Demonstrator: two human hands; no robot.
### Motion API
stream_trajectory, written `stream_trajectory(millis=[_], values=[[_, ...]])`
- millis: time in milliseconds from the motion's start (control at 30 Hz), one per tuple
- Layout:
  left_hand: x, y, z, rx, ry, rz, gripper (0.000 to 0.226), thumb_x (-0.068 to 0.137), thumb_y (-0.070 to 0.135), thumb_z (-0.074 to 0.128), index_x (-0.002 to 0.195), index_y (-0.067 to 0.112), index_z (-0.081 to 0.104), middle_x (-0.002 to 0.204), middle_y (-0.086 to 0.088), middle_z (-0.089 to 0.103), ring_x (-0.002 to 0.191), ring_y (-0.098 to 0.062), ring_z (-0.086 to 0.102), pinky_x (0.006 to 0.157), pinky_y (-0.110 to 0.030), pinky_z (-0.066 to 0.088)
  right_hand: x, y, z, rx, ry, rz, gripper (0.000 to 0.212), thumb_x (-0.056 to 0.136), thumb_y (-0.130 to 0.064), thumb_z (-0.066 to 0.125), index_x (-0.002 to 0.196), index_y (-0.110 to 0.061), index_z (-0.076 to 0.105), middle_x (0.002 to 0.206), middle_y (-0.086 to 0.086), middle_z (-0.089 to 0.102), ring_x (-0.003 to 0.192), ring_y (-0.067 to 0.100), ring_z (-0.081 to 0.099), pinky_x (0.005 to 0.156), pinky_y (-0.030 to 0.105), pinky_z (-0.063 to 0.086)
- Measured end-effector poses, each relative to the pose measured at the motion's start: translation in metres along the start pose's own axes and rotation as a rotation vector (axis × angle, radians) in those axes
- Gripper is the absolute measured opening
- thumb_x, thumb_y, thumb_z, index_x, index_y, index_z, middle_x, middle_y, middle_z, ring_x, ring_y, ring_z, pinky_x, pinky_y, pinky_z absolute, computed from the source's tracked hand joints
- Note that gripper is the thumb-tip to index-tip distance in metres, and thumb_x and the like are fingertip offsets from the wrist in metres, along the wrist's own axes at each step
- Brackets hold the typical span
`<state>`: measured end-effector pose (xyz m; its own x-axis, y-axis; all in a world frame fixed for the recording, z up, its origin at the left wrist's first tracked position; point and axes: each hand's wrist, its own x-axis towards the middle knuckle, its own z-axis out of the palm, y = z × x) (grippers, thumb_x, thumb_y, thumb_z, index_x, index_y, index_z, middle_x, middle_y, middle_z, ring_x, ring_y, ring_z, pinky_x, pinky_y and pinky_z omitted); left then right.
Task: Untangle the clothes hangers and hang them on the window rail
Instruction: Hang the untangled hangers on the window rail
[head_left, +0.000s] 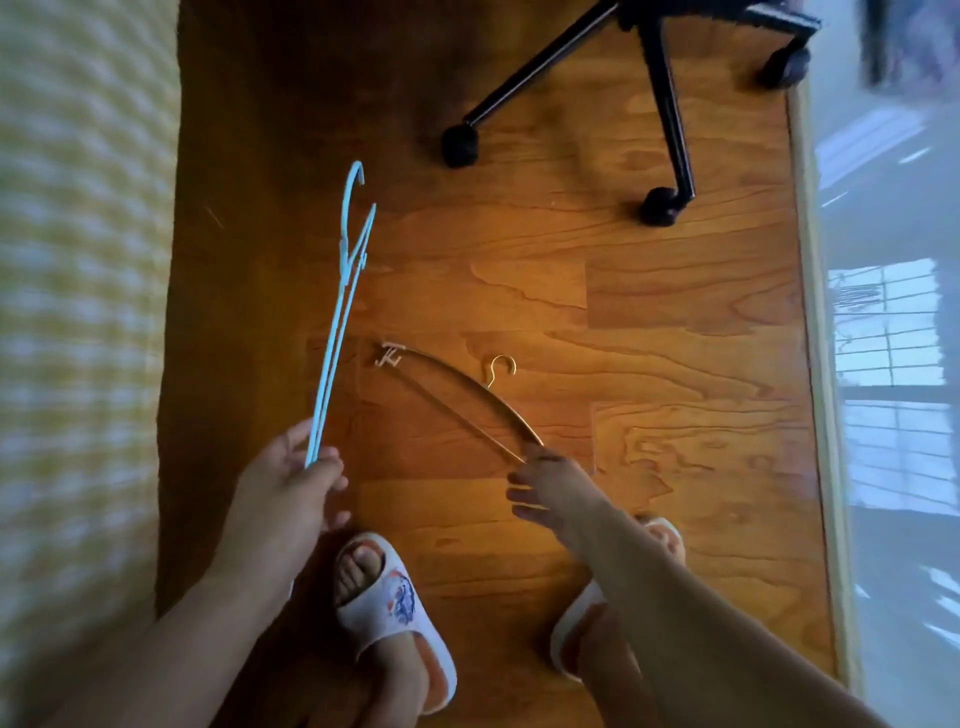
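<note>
**Hangers apart, one in each of your hands**

Hangers sit separated over the wooden floor (519, 291) as you look straight down. Your left hand (291, 488), at about 7 o'clock in the view, grips the near end of a blue plastic hanger (337, 322); fingers and thumb are curled round its thin bars. That hanger runs away from you toward 11 o'clock, seen nearly edge-on, its hook (356, 179) at the far tip. Whether it is one hanger or two pressed together, you cannot tell from this angle.

Your right hand (545, 483), just right of centre, pinches the near end of a gold metal hanger (467, 397) between fingertips. That hanger stretches toward 10 o'clock, its small hook (501, 366) curling up at mid-length and a clip-like end (389, 356) at the far tip. The two hangers are apart, not touching.

Your feet in white slippers (389, 603) stand at 6 o'clock. A black office chair base (660, 104) on castors stands at 12 to 1 o'clock. A yellow checked fabric (78, 312), blurred, fills the 9 o'clock side; a pale glossy surface (893, 364) with window reflections runs along 3 o'clock.
</note>
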<state>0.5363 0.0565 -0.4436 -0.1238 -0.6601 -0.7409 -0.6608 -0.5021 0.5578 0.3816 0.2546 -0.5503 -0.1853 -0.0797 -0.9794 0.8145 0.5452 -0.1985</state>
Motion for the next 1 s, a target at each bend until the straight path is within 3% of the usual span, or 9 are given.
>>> stream_trajectory(millis=[167,267,367,433,567,633,733,867,1000], values=[[0.051,-0.032,0.004,-0.026,0.0,-0.019,0.032,0.099,0.02,0.064,0.124,0.04,0.06,0.114,0.001,0.065,0.1,-0.02,0.068,0.074,-0.045,0.06,0.118,-0.023,0.07,0.405,-0.015,-0.056,0.051,0.095,-0.015,0.06,0.129,-0.05,0.041,0.118,0.008,0.065,0.105,0.026,0.066,0.081,0.038,0.058],[0.061,-0.037,0.004,-0.05,-0.007,-0.057,0.031,0.099,0.021,0.064,0.123,0.04,0.061,0.115,0.002,0.065,0.102,-0.02,0.068,0.075,-0.046,0.061,0.161,-0.03,0.072,0.461,0.072,-0.004,0.038,0.091,-0.022,0.057,0.129,-0.025,0.055,0.105,0.006,0.069,0.089,0.021,0.069,0.071,0.034,0.06],[0.065,-0.033,0.002,-0.01,-0.02,-0.074,0.03,0.1,0.02,0.062,0.121,0.041,0.06,0.116,0.002,0.064,0.102,-0.02,0.068,0.071,-0.043,0.059,0.167,-0.028,0.06,0.484,0.237,-0.029,0.01,0.095,-0.013,0.051,0.097,-0.011,0.06,0.087,0.002,0.062,0.073,0.016,0.063,0.05,0.022,0.056],[0.055,-0.025,-0.003,0.011,-0.026,-0.094,0.03,0.1,0.019,0.062,0.122,0.04,0.06,0.116,0.002,0.065,0.102,-0.021,0.068,0.073,-0.044,0.06,0.139,-0.025,0.052,0.511,0.344,-0.009,0.01,0.092,-0.011,0.055,0.083,-0.011,0.059,0.076,0.003,0.061,0.064,0.016,0.06,0.045,0.022,0.052],[0.0,0.011,-0.007,0.064,-0.077,-0.151,0.036,0.099,0.016,0.063,0.131,0.034,0.06,0.115,-0.005,0.066,0.102,-0.024,0.068,0.067,-0.041,0.059,0.046,-0.023,-0.003,0.413,0.593,0.0,0.012,0.084,-0.018,0.068,0.086,-0.006,0.071,0.079,0.01,0.069,0.073,0.025,0.068,0.068,0.038,0.058],[-0.038,0.035,-0.008,0.098,-0.107,-0.176,0.038,0.099,0.012,0.063,0.133,0.029,0.059,0.11,-0.007,0.067,0.096,-0.022,0.068,0.063,-0.039,0.058,-0.024,-0.027,-0.036,0.234,0.521,-0.042,0.021,0.089,-0.02,0.065,0.105,-0.006,0.07,0.096,0.014,0.072,0.081,0.025,0.069,0.08,0.038,0.059],[-0.116,0.081,-0.02,0.195,-0.218,-0.167,0.041,0.1,0.008,0.061,0.138,0.022,0.057,0.093,-0.007,0.066,0.081,-0.02,0.065,0.065,-0.039,0.056,-0.149,-0.038,-0.091,0.346,0.464,-0.151,0.025,0.095,-0.015,0.061,0.117,-0.006,0.065,0.11,0.017,0.069,0.083,0.021,0.067,0.086,0.039,0.058],[-0.219,0.144,-0.026,0.354,-0.447,-0.123,0.044,0.1,-0.004,0.051,0.127,0.027,0.065,0.105,-0.007,0.061,0.078,-0.017,0.058,0.063,-0.035,0.051,-0.304,-0.046,-0.15,0.57,0.413,-0.247,0.004,0.099,-0.009,0.058,0.098,-0.008,0.062,0.09,0.016,0.062,0.082,0.022,0.063,0.067,0.033,0.057],[-0.364,0.215,0.004,0.539,-0.722,-0.019,0.036,0.106,0.017,0.05,0.1,0.039,0.077,0.12,-0.017,0.065,0.096,-0.022,0.062,0.067,-0.035,0.054,-0.468,-0.049,-0.221,0.671,0.336,-0.404,0.028,0.098,0.004,0.05,0.115,-0.012,0.065,0.083,0.004,0.058,0.075,0.019,0.061,0.067,0.037,0.057]])
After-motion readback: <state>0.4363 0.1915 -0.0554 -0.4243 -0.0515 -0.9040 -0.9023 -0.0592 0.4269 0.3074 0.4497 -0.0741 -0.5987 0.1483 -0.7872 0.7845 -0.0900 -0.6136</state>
